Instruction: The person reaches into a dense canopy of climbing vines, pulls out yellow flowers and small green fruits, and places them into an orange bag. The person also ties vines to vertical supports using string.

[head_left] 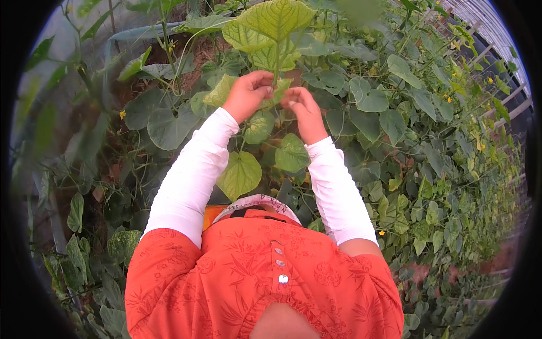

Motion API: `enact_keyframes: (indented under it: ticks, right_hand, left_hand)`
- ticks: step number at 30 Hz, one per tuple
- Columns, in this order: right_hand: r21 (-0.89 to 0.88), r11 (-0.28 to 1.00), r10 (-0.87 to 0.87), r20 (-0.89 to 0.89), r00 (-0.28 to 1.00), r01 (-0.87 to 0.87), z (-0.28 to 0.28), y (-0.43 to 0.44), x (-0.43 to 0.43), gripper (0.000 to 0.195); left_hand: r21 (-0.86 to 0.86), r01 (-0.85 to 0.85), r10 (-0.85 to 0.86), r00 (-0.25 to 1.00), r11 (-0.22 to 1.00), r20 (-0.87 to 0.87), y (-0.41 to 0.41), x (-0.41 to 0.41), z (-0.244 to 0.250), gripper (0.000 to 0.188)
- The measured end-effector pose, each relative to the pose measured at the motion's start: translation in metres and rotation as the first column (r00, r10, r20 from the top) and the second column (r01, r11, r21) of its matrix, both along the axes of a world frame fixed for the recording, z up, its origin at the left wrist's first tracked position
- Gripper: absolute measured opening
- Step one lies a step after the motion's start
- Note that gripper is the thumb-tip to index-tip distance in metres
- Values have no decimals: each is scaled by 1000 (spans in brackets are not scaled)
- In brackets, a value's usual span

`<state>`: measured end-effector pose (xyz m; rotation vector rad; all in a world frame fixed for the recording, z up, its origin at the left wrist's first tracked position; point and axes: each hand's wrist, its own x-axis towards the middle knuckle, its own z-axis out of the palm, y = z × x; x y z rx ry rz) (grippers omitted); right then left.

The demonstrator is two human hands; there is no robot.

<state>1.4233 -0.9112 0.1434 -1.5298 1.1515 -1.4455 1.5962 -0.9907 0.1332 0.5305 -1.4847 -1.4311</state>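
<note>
My left hand point(250, 95) pinches the green stem point(277, 63) of a cucurbit vine, likely cucumber, between thumb and fingers. Broad yellow-green leaves point(271, 25) rise from this shoot above the hand. Just to the right, my right hand point(304, 113) has its fingers curled in close to the same shoot, beside a pale leaf point(279, 91). Whether those fingertips grip anything is hidden. Below both hands hang rounder leaves, among them a yellowish leaf point(239, 174) and a greener leaf point(292, 153).
Dense vines point(406, 148) with small yellow flowers point(449, 99) spread along the right. Clear plastic sheeting point(80, 38) and a pale blue pipe point(139, 31) stand at upper left. At my waist sits a white printed sack rim point(254, 199) beside something orange point(211, 215).
</note>
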Motion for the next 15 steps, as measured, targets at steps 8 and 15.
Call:
enact_keyframes:
  ticks: [8, 15]
  right_hand:
    - [285, 953, 23, 261, 965, -100, 2, -14, 19, 23]
    - [344, 930, -17, 395, 919, -131, -31, -14, 11, 17]
  left_hand:
    - [-263, -141, 184, 972, 954, 146, 11, 1, -20, 49]
    - [-283, -183, 250, 942, 942, 224, 19, -5, -51, 47]
